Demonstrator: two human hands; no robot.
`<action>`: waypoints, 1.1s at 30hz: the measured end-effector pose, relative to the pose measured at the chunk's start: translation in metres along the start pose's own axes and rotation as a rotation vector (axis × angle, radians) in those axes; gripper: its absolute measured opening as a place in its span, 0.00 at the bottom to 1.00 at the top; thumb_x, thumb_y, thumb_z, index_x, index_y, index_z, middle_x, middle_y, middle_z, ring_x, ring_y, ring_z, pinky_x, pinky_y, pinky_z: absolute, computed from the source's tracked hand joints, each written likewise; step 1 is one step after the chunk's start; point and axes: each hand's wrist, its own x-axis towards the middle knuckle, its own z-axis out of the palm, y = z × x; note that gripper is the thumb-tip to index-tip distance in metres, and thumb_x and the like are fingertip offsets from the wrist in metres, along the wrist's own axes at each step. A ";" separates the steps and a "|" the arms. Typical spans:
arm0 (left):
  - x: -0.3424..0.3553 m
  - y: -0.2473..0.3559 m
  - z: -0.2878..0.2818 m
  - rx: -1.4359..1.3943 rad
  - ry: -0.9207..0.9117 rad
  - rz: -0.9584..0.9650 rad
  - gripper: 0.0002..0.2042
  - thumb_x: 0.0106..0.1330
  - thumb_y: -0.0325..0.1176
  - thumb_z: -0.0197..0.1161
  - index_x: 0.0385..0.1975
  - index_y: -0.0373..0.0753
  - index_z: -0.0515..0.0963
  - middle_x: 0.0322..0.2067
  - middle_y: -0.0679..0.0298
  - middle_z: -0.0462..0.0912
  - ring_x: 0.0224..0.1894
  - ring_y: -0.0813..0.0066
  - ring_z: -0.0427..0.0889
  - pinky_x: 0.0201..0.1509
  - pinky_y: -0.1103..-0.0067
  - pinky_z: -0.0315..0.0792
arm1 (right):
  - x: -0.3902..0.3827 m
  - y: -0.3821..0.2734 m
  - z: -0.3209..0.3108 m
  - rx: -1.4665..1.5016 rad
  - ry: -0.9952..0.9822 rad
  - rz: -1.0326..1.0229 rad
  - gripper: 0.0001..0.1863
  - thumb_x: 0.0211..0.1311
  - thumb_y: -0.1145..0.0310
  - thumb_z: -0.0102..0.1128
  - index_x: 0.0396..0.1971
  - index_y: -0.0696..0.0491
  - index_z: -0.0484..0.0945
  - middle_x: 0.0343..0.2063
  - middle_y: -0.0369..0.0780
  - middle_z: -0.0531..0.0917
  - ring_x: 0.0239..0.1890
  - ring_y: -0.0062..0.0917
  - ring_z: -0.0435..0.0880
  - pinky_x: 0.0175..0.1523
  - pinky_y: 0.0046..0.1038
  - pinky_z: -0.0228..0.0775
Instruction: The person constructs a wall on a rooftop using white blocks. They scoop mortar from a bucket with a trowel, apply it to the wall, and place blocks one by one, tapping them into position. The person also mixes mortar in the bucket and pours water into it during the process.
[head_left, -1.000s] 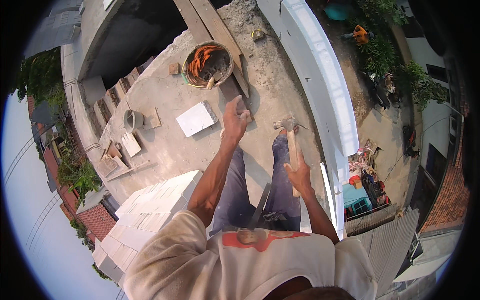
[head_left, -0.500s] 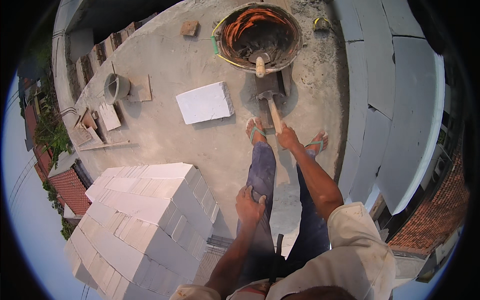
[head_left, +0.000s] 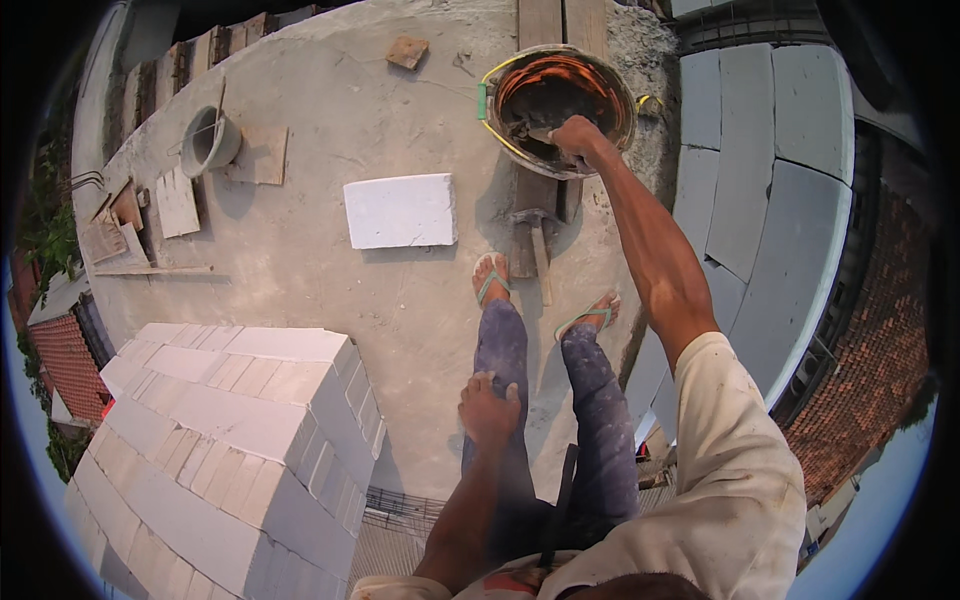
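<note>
My right hand (head_left: 578,135) reaches into a round orange tub (head_left: 610,85) of dark mortar and is closed around the wooden handle of a tool (head_left: 532,131) lying in it. My left hand (head_left: 490,408) rests on my left thigh and holds nothing. A hammer (head_left: 536,245) with a wooden handle lies on the concrete, just ahead of my sandalled feet (head_left: 490,278) and below the tub. One white block (head_left: 400,210) lies flat to the left of the hammer.
A large stack of white blocks (head_left: 230,430) stands at the lower left. A small grey bucket (head_left: 208,140), wood scraps and boards (head_left: 262,155) lie at the far left. The slab drops off on the right to grey roof panels (head_left: 770,150).
My right hand has let go of the hammer, which now lies on the concrete, and has reached forward into the tub. My left hand stays on my thigh.
</note>
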 end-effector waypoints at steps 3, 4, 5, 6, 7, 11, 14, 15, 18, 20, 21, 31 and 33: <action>-0.004 -0.004 0.003 -0.046 0.008 -0.051 0.24 0.63 0.47 0.72 0.56 0.42 0.82 0.60 0.60 0.81 0.63 0.56 0.78 0.63 0.58 0.73 | -0.041 0.016 -0.020 0.022 0.021 -0.035 0.28 0.70 0.60 0.58 0.62 0.66 0.73 0.25 0.50 0.86 0.26 0.36 0.90 0.32 0.39 0.84; -0.005 -0.004 0.004 -0.066 0.014 -0.066 0.24 0.63 0.48 0.71 0.56 0.42 0.82 0.59 0.60 0.81 0.63 0.56 0.78 0.62 0.58 0.73 | -0.074 0.026 -0.015 0.061 0.037 -0.085 0.31 0.71 0.59 0.58 0.67 0.63 0.71 0.27 0.51 0.86 0.25 0.39 0.89 0.33 0.41 0.84; -0.006 -0.005 0.004 -0.064 0.011 -0.061 0.24 0.64 0.48 0.71 0.55 0.42 0.82 0.59 0.60 0.81 0.63 0.56 0.78 0.62 0.59 0.74 | -0.096 0.044 -0.007 -0.034 0.149 -0.138 0.32 0.71 0.58 0.58 0.71 0.58 0.68 0.31 0.53 0.87 0.30 0.43 0.90 0.39 0.44 0.84; -0.004 -0.004 0.003 -0.054 0.005 -0.039 0.24 0.64 0.48 0.70 0.55 0.42 0.83 0.59 0.60 0.81 0.63 0.56 0.78 0.61 0.59 0.74 | -0.105 0.083 0.006 -0.128 0.237 -0.172 0.33 0.71 0.58 0.58 0.73 0.55 0.67 0.35 0.55 0.87 0.35 0.47 0.90 0.44 0.47 0.83; -0.004 -0.003 0.002 -0.043 0.002 -0.024 0.23 0.65 0.49 0.70 0.55 0.42 0.83 0.59 0.60 0.81 0.62 0.56 0.78 0.61 0.59 0.74 | -0.111 0.122 0.021 -0.227 0.326 -0.200 0.35 0.72 0.57 0.59 0.75 0.52 0.65 0.39 0.56 0.87 0.40 0.50 0.90 0.50 0.49 0.82; -0.003 0.004 0.001 -0.017 -0.022 -0.041 0.23 0.66 0.48 0.69 0.55 0.41 0.83 0.59 0.59 0.81 0.61 0.55 0.79 0.62 0.59 0.73 | -0.163 0.174 0.070 -0.262 0.340 -0.129 0.36 0.70 0.58 0.60 0.76 0.50 0.62 0.46 0.61 0.86 0.52 0.58 0.84 0.60 0.53 0.75; -0.005 0.007 0.002 -0.011 -0.038 -0.041 0.23 0.66 0.48 0.68 0.56 0.40 0.83 0.59 0.59 0.81 0.60 0.54 0.79 0.63 0.59 0.73 | -0.206 0.166 0.079 -0.265 0.252 -0.016 0.37 0.69 0.58 0.60 0.75 0.52 0.62 0.44 0.62 0.86 0.50 0.58 0.85 0.59 0.53 0.76; -0.008 0.009 0.000 -0.011 -0.059 -0.040 0.23 0.66 0.48 0.68 0.56 0.41 0.83 0.59 0.59 0.81 0.61 0.54 0.79 0.63 0.59 0.73 | -0.221 0.160 0.079 -0.244 0.200 0.030 0.36 0.69 0.58 0.61 0.74 0.52 0.63 0.43 0.62 0.85 0.50 0.58 0.85 0.59 0.53 0.76; -0.013 0.017 -0.003 -0.014 -0.064 -0.029 0.24 0.67 0.50 0.68 0.55 0.40 0.83 0.56 0.58 0.83 0.60 0.55 0.80 0.64 0.58 0.72 | -0.256 0.197 0.091 0.088 0.238 -0.043 0.31 0.66 0.59 0.61 0.65 0.58 0.71 0.35 0.59 0.87 0.44 0.59 0.86 0.51 0.53 0.78; -0.015 0.018 0.001 -0.022 -0.075 0.049 0.26 0.64 0.50 0.70 0.55 0.39 0.83 0.54 0.53 0.84 0.58 0.50 0.82 0.63 0.57 0.74 | -0.294 0.186 0.074 0.743 0.017 0.199 0.19 0.65 0.68 0.63 0.51 0.64 0.76 0.29 0.47 0.85 0.23 0.33 0.85 0.27 0.36 0.80; -0.018 0.017 0.004 -0.028 -0.061 0.090 0.26 0.63 0.49 0.70 0.55 0.38 0.83 0.54 0.51 0.83 0.59 0.49 0.81 0.63 0.56 0.74 | -0.301 0.197 0.088 0.989 0.023 0.149 0.16 0.64 0.73 0.64 0.49 0.64 0.74 0.29 0.46 0.84 0.19 0.24 0.82 0.19 0.31 0.73; 0.078 0.163 -0.042 0.172 -0.213 0.057 0.46 0.54 0.59 0.77 0.67 0.34 0.71 0.64 0.49 0.77 0.66 0.48 0.77 0.69 0.55 0.72 | -0.185 0.162 0.048 0.558 0.198 -0.141 0.27 0.74 0.54 0.61 0.59 0.61 0.73 0.25 0.44 0.85 0.19 0.30 0.83 0.25 0.35 0.74; 0.050 0.175 -0.034 0.209 -0.199 0.036 0.48 0.53 0.60 0.77 0.68 0.34 0.69 0.64 0.49 0.76 0.67 0.48 0.77 0.69 0.55 0.72 | -0.153 0.190 0.065 0.370 0.284 -0.152 0.28 0.75 0.52 0.60 0.59 0.62 0.73 0.25 0.46 0.85 0.19 0.33 0.83 0.24 0.38 0.75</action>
